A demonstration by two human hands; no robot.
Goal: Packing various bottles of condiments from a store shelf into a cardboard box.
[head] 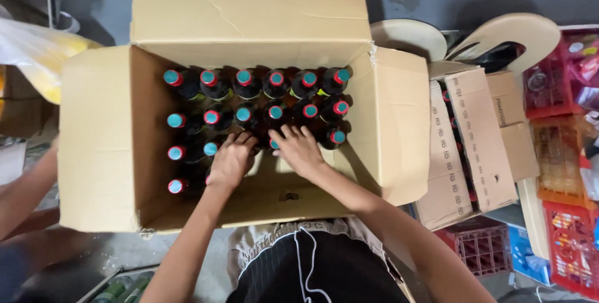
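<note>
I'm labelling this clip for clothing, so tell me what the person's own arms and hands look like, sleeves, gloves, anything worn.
Both arms are bare with no sleeves in view. The left hand and right hand wear no gloves; no rings, watch or bands show. Below them are black shorts with a white drawstring.

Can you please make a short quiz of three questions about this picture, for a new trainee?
1. True or false: both hands are inside the open cardboard box.
2. Multiple choice: the bottles in the box stand A) upright in rows, B) lying flat, C) outside the box.
3. Fill in: the bottle caps are red with a ____ centre.

Key:
1. True. The left hand and the right hand both rest on the bottle tops, in the near rows.
2. A. The caps point up at the camera.
3. Teal (blue-green).
</note>
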